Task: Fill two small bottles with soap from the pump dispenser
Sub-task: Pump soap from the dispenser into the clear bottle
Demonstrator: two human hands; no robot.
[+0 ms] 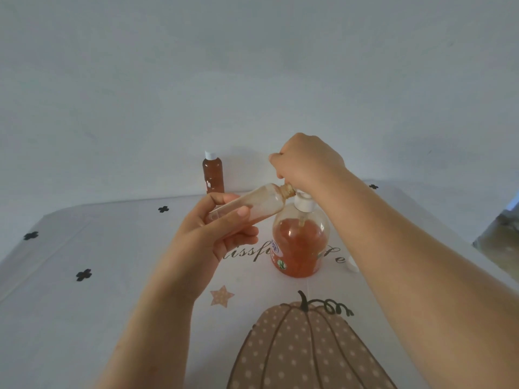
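A clear pump dispenser half full of orange soap stands on the table. My left hand grips a small clear bottle, uncapped and tilted almost flat, its neck against the pump spout. My right hand sits on top of the white pump head with fingers curled over it; the spout tip is hidden under that hand. A second small bottle, filled with orange soap and closed with a white cap, stands upright at the back by the wall.
A small white cap lies on the table right of the dispenser, partly behind my right forearm. The tablecloth is white with black crosses, a star and a large pumpkin print. A wall rises just behind the table's far edge.
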